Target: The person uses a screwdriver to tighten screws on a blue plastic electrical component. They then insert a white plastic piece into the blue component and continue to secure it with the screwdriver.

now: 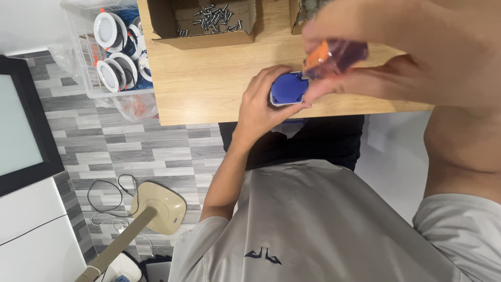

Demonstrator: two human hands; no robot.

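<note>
Left hand (263, 104) fingers clamped on blue socket (288, 89) at worktop (209, 83) edge, right hand (386, 47) pinching blurred orange part (334, 56) overlapping it, screw box (203, 21) upper centre, lamp crate (112, 47) upper left.

Left hand (263, 102) cupped, right hand (396, 47) pinching (blurred, close)

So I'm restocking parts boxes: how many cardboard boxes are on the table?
2: one open box of screws at the table's far edge, one box to its right, mostly hidden by the right hand.
</note>
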